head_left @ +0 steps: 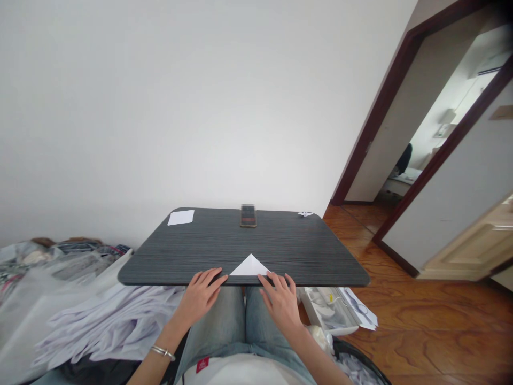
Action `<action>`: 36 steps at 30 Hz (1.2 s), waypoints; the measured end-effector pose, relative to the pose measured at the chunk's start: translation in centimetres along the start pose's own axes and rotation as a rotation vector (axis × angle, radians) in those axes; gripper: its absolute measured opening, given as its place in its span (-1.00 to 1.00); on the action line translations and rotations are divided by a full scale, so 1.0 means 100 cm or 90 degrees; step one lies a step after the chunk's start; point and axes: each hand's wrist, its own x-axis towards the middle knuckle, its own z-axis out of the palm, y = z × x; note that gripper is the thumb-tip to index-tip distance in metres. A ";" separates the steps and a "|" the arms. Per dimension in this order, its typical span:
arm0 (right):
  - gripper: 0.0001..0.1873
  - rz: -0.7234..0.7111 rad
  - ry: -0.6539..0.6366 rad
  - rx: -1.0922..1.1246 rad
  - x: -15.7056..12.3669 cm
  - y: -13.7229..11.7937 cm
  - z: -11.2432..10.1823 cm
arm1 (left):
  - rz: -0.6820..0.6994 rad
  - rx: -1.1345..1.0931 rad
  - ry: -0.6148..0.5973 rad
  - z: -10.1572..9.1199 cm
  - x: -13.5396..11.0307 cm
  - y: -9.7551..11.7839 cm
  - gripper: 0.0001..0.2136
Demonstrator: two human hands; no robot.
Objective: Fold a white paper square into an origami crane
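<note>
A white sheet of paper folded into a triangle (pixel 250 266) lies flat at the table's near edge, its peak pointing away from me and a faint crease down its middle. My left hand (pixel 205 289) rests on the table edge with fingers stretched out, the fingertips beside the paper's left corner. On the other side, my right hand (pixel 280 297) lies with fingers spread, its fingertips touching the triangle's right corner. Neither hand grips anything.
On the dark table (pixel 180 251) are a white paper sheet (pixel 181 217) at back left, a phone (pixel 248 215) at back middle and a small folded white paper (pixel 304 214) at back right. White cloth (pixel 116 321) lies left; an open box (pixel 331 310) stands right, below the table.
</note>
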 end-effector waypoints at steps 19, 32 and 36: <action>-0.43 -0.136 -0.102 -0.172 0.025 -0.005 -0.018 | -0.035 -0.031 -0.012 0.013 0.033 0.063 -0.58; -0.55 -0.133 -0.092 -0.143 0.018 0.016 -0.034 | -0.024 -0.037 -0.008 0.011 0.034 0.061 -0.59; -0.56 -0.133 -0.092 -0.144 0.016 0.023 -0.033 | -0.027 -0.036 -0.012 0.012 0.035 0.061 -0.60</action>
